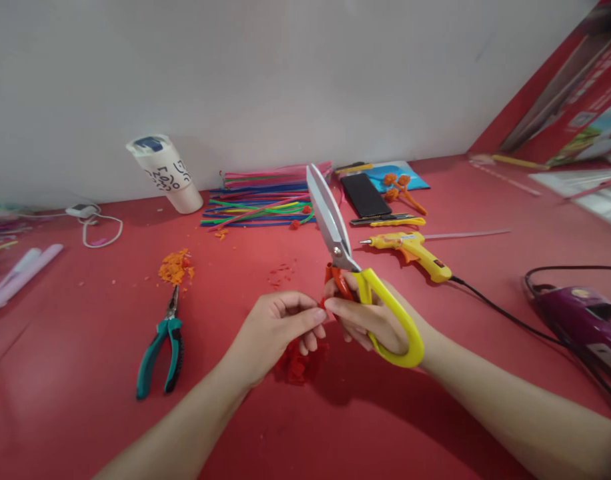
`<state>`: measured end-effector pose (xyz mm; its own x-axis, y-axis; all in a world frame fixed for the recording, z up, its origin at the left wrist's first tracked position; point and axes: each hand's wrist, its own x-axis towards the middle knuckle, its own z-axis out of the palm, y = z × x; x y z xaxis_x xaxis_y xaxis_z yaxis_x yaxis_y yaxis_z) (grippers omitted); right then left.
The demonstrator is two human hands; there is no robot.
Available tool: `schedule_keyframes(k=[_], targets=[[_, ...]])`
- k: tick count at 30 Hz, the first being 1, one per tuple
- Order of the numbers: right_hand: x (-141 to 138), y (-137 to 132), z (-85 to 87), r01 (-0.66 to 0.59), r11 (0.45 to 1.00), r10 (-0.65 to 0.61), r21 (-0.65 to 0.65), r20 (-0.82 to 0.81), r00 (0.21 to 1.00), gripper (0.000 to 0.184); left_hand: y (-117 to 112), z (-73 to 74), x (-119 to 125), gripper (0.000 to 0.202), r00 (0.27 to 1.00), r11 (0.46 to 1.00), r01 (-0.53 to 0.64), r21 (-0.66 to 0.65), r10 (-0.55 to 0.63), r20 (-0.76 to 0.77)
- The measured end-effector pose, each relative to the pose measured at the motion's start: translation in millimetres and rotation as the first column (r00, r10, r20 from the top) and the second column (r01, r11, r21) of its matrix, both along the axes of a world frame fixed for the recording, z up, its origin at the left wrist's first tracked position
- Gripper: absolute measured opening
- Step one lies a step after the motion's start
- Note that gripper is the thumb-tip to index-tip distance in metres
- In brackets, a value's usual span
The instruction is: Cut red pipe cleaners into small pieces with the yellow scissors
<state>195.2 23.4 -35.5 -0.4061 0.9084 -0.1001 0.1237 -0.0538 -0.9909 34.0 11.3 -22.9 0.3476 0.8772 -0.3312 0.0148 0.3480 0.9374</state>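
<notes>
My right hand (370, 317) is wrapped round scissors (333, 227) with one yellow and one orange-red handle. Their blades point up, away from the table, and look closed. Beside it, my left hand (280, 327) is closed in a pinch, its fingertips almost meeting those of my right hand. A small red piece (322, 304) shows between the two hands; its shape is mostly hidden. Below them lies a heap of red scraps (298, 367), partly covered by my left hand. Red crumbs (281, 273) are scattered just beyond.
Teal pliers (160, 347) lie at left near orange bits (176, 267). Coloured pipe cleaners (265, 203), a white tumbler (168, 173) and a black phone (366, 195) sit along the wall. To the right are a yellow glue gun (410, 250) and a purple power strip (585, 320) with cables.
</notes>
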Motion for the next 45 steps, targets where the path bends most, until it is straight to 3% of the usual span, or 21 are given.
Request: schedule_keyframes(k=[5,9,15,25,28,31,34,37,40,43,45], targets=[[-2,0,2.7,0.003,0.999,-0.003,-0.045,0.011,1.0,0.007,2,-0.4,-1,0.015,0.999,0.999,-0.004,0.041,0.006,-0.033],[0,1,7.8,-0.046,0.996,0.054,-0.073,0.119,0.991,0.008,4,-0.7,-3,0.021,0.991,0.994,-0.032,0.105,0.046,-0.13],[-1,-1,9.7,-0.124,0.987,0.143,-0.104,0.194,0.971,0.009,4,-0.6,-2,0.018,0.978,0.998,0.061,0.009,-0.058,-0.202],[0,-2,10.4,-0.126,0.987,0.145,-0.103,0.209,0.967,0.01,3,-0.2,-1,0.015,0.981,1.0,0.013,0.028,-0.008,-0.192],[2,0,8.6,-0.08,0.993,0.098,-0.085,0.227,0.969,0.009,7,0.6,-8,0.016,0.964,0.988,-0.043,0.146,0.079,-0.254],[5,5,9.0,0.026,0.999,-0.014,-0.037,0.29,0.957,0.006,11,-0.6,-15,0.016,0.898,0.904,-0.001,0.428,0.19,-0.398],[8,11,8.2,0.125,0.992,-0.107,-0.035,0.331,0.938,0.006,12,-7.4,-12,0.009,0.803,0.783,0.256,0.567,0.155,-0.576],[11,16,5.0,0.176,0.984,-0.158,-0.035,0.302,0.94,0.007,10,-16.2,-3,0.015,0.692,0.634,0.515,0.577,0.09,-0.717],[13,18,2.2,0.184,0.982,-0.168,-0.042,0.247,0.954,0.008,9,-22.4,9,0.021,0.516,0.487,0.699,0.524,0.164,-0.84],[14,17,2.4,0.165,0.985,-0.148,-0.049,0.239,0.96,0.008,11,-25.9,20,0.023,0.354,0.396,0.805,0.442,0.278,-0.893],[14,16,3.8,0.142,0.989,-0.129,-0.037,0.242,0.962,0.006,14,-28.2,27,0.022,0.321,0.348,0.843,0.411,0.287,-0.902]])
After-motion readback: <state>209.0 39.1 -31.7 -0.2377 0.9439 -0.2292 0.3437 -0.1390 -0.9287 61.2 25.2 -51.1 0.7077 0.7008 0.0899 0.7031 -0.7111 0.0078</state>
